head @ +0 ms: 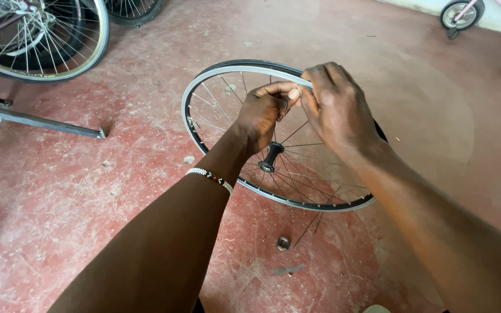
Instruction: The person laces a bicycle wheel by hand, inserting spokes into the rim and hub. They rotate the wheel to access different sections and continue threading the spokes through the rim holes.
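Your wheel (279,136) stands on the red floor (424,110), its rim held up at 12 o'clock, hub (271,155) below your hands at 6. Your left hand (265,113) pinches narrow on the rim's inner edge; your right hand (334,104) curls over the rim just beside it, at 3 o'clock, fingers (311,81) closed on it. A nut (283,243) lies on the floor below.
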